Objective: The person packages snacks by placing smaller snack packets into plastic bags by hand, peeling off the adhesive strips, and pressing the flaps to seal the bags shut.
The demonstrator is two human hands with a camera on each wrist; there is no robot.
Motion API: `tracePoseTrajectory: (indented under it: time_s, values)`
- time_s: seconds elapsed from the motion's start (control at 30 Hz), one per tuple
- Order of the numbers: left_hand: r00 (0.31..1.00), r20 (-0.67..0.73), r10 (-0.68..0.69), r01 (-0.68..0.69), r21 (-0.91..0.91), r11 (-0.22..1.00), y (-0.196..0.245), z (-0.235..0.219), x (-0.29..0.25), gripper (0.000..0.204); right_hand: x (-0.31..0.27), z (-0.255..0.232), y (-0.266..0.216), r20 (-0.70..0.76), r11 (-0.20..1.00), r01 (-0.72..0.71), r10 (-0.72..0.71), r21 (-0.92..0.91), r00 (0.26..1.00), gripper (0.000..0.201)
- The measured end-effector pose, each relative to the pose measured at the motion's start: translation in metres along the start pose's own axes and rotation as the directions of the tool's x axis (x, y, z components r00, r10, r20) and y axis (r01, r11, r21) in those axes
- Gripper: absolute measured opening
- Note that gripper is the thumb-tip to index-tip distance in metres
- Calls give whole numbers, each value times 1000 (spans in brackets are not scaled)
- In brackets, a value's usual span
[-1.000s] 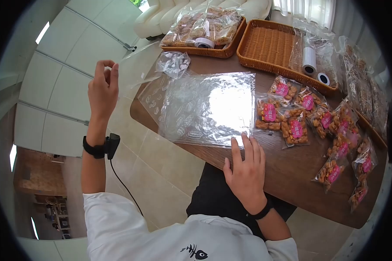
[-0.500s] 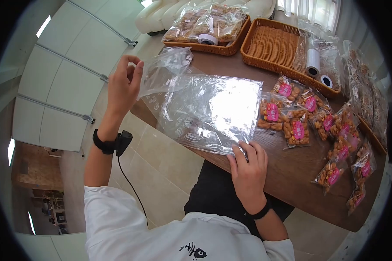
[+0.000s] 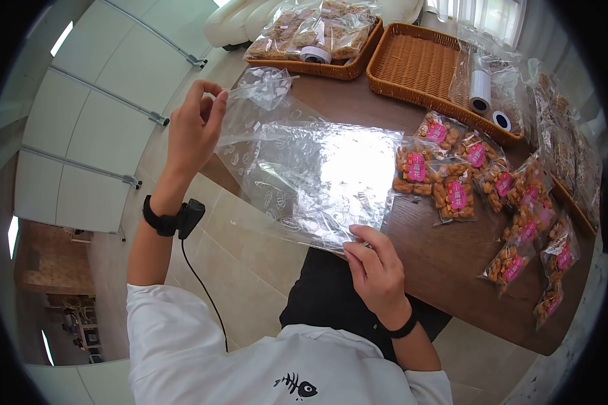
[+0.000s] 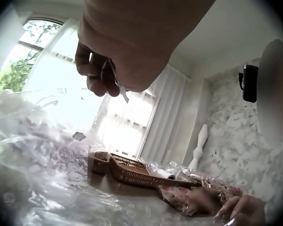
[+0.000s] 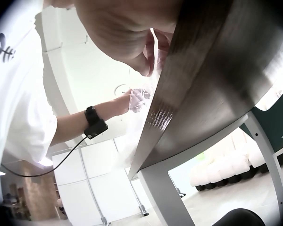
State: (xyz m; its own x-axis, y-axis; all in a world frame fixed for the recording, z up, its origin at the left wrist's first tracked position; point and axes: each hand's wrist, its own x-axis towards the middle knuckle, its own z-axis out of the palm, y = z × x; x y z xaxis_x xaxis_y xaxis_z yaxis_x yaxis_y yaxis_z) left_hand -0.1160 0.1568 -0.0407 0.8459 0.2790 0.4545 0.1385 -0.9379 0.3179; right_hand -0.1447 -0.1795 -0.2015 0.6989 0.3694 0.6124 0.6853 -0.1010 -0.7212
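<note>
A clear plastic bag [image 3: 287, 192] with printed outlines stretches between my two hands over the table's near left edge. At its raised left end, my left hand [image 3: 194, 135] pinches the film between thumb and curled fingers, high above the tabletop. My right hand [image 3: 380, 275] grips the bag's lower right part close to the table edge; the right wrist view shows film [image 5: 155, 47] between its thumb and fingers. Under the held bag lie more flat clear bags, glaring with light. Right of them are several small snack pouches [image 3: 458, 196] with pink labels.
A wicker basket [image 3: 348, 69] of larger packed snacks stands at the back, a white tape roll on it. Beside it, another wicker basket [image 3: 412, 61] holds clear wrap and white rolls [image 3: 480, 91]. A crumpled clear bag [image 3: 271, 88] lies back left. More packed snacks line the right.
My left hand has swung rightward and now holds the bag's left end up off the stack. My right hand went from lying flat on the bags to gripping the near edge, slightly left.
</note>
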Motion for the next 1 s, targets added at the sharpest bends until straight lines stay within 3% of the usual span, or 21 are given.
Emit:
tracePoseTrajectory:
  time_s: [0.07,0.2,0.3,0.37,0.6,0.67,0.7,0.77,0.8,0.87,0.9,0.93,1.0]
  values:
    - [1000,-5,19,-19,-24,1000,1,0,-1,19,0,1,-4,69,993,40,-48,115,996,22]
    - [999,-28,26,-27,-46,999,-6,2,0,19,45,4,-29,137,977,195,-206,92,969,16]
    - [999,-37,-5,2,-85,996,-10,-1,3,18,85,4,-48,89,958,272,-280,93,956,21]
    - [994,-46,-102,96,-123,988,-11,-4,2,20,102,-2,-51,40,956,292,-294,34,955,22]
    - [993,-72,-97,79,-222,972,-10,14,-17,19,107,-79,-56,-134,912,409,-408,-15,903,19]
    - [997,-75,-25,9,-206,978,-5,22,-28,17,87,-89,-45,-252,951,308,-306,-32,918,12]
    - [995,-93,-36,15,-216,976,-4,26,-32,17,79,-93,-40,-238,945,325,-323,-35,916,12]
    - [1000,-28,10,-14,-161,987,-4,33,-43,14,65,-101,-32,-448,971,237,-229,-38,864,11]
    - [1000,0,-4,4,-143,990,-3,35,-46,13,62,-105,-29,-438,969,244,-236,-38,867,11]
    - [1000,15,-12,15,-174,985,-3,43,-53,13,57,-111,-25,-550,994,110,-92,0,830,13]
    - [999,31,-11,17,-201,980,-2,47,-55,14,56,-110,-24,-548,993,115,-98,-3,831,13]
    - [1000,28,-12,17,-203,979,1,51,-58,14,54,-107,-24,-525,999,33,-24,9,851,12]
    - [990,97,102,-72,-272,960,7,56,-64,13,48,-104,-21,-505,998,-51,55,21,861,11]
